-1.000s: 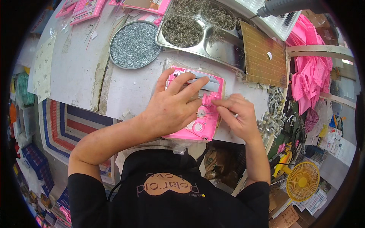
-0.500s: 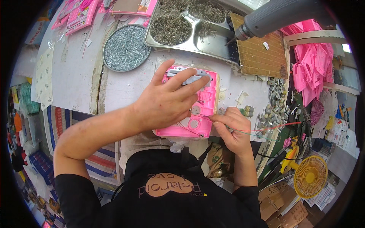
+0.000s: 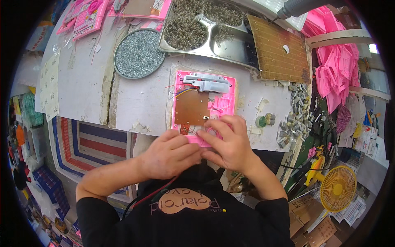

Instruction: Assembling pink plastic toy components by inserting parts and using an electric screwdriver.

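A pink plastic housing [image 3: 227, 108] lies on the bench in front of me, holding a brown circuit board [image 3: 191, 108] and a grey plastic mechanism [image 3: 212, 85]. Several thin coloured wires [image 3: 185, 91] run from the board's upper left. My left hand [image 3: 169, 154] is closed at the housing's near edge, with red and dark wires [image 3: 155, 192] trailing out below it. Over the lower right corner of the housing, my right hand [image 3: 231, 145] bends its fingers in a pinch close to the left fingertips. Whatever lies between the right fingertips is too small to make out.
Behind the housing stand a round tray of small screws [image 3: 139, 53] and a metal compartment tray [image 3: 193, 48] of springs. A grey electric screwdriver [image 3: 294, 9] hangs at upper right, near a brown board [image 3: 279, 51]. Small metal cylinders [image 3: 294, 111] lie to the right.
My left hand has moved off the board to the near edge, uncovering the board. My right hand has shifted left over the housing. The wires now trail toward me; the screwdriver has swung away.
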Demonstrator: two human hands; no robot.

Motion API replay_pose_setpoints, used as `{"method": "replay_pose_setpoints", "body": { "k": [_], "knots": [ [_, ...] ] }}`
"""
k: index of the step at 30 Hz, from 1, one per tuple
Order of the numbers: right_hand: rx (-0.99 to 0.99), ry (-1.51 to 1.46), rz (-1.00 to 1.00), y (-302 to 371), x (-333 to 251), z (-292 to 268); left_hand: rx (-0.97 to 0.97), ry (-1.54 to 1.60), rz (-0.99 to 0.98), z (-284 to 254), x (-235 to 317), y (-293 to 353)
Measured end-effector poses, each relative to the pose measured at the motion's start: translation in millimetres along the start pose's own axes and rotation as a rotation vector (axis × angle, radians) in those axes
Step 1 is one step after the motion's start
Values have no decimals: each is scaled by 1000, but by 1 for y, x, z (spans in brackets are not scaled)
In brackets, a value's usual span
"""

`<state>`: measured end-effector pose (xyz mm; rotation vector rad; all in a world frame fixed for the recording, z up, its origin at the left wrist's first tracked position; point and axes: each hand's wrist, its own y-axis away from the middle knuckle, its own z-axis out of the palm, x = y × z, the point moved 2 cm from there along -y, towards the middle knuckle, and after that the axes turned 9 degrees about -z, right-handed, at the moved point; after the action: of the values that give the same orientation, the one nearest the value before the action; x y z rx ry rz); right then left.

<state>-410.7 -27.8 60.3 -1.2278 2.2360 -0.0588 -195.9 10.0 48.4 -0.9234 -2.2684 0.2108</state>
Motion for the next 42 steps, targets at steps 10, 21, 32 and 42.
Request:
{"method": "replay_pose_setpoints", "body": {
  "k": [10,21,32,42],
  "knots": [
    [84,77,45,-19,-40,36,63,-35,-520,7,-3,58],
    [51,129,129,-34,-47,47,-244,224,-416,-42,-16,33],
    [631,124,430,-58,165,-132,-134,266,-115,-16,-56,24],
    [555,961,78,-133,340,-175,-157,263,-184,-20,-56,28]
  ]
}}
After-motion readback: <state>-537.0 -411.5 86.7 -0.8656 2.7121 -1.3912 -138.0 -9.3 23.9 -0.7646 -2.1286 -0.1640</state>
